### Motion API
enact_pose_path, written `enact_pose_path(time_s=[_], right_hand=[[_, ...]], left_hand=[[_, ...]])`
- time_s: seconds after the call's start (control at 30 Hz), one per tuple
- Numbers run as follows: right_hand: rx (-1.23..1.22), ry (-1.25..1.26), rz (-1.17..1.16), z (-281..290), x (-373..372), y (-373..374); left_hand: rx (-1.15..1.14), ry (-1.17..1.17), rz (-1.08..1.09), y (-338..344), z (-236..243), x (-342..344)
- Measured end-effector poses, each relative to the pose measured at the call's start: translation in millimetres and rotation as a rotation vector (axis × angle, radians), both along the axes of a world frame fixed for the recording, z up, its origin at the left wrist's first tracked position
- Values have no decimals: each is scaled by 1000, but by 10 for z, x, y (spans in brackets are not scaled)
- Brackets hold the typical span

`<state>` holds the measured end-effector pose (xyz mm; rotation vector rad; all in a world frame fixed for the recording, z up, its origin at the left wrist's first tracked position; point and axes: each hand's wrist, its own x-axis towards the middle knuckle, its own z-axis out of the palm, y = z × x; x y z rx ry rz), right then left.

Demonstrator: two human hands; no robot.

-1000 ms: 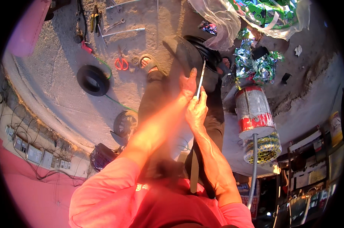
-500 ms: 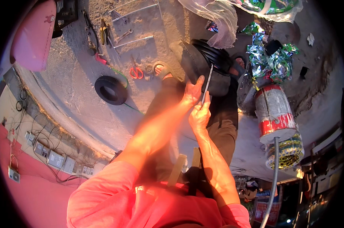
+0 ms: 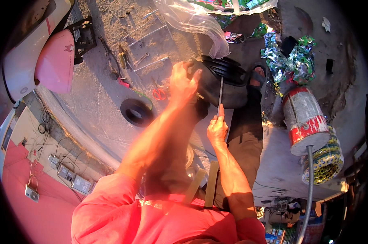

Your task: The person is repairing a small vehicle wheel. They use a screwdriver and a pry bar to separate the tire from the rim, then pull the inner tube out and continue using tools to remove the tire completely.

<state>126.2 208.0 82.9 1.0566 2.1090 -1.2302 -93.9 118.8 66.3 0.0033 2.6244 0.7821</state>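
Observation:
Between my feet stands a black tyre (image 3: 226, 95), with ribbed black rings (image 3: 220, 65) showing in its upper opening. My left hand (image 3: 183, 85) is closed over the tyre's left edge, its thumb held apart from the fingers. In my right hand (image 3: 217, 129) is a thin metal rod (image 3: 221, 92), gripped at its near end. The rod points away from me, and its far tip meets the tyre at the ribbed rings. Whether the tip is wedged under an edge I cannot tell.
A smaller tyre (image 3: 136, 112) and red-handled scissors (image 3: 159, 94) lie left on the ground. Beyond are pliers (image 3: 122, 59), a spanner (image 3: 142, 59) and metal rods. At right are crumpled foil wrapping (image 3: 291, 61) and a red-and-white cylinder (image 3: 306, 116); clear plastic (image 3: 200, 24) lies ahead.
My left hand has moved left and away from me, from beside the rod to the tyre's left edge. My right hand still grips the rod, a little nearer to me.

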Motion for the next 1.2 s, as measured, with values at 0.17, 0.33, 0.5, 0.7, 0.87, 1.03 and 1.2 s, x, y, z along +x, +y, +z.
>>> enact_pose_path(time_s=[0.17, 0.33, 0.5, 0.7, 0.87, 1.03, 1.2], right_hand=[[-5, -21, 52, -11, -21, 47], [-53, -117, 77, -41, 62, 76], [-16, -137, 151, -84, 197, 106], [34, 10, 88, -298, 188, -46], [10, -99, 103, -183, 53, -37], [9, -37, 76, 38, 27, 110], [67, -5, 135, 13, 14, 374]], left_hand=[[-1, 81, -199, 267, -479, 28], [61, 163, -152, 237, -550, 205], [131, 125, -129, 155, -763, 351], [-11, 284, -249, -38, -1019, 395], [28, 204, -272, -88, -711, 262], [273, 127, -9, -291, -580, 274], [280, -129, 579, -897, -702, 549]])
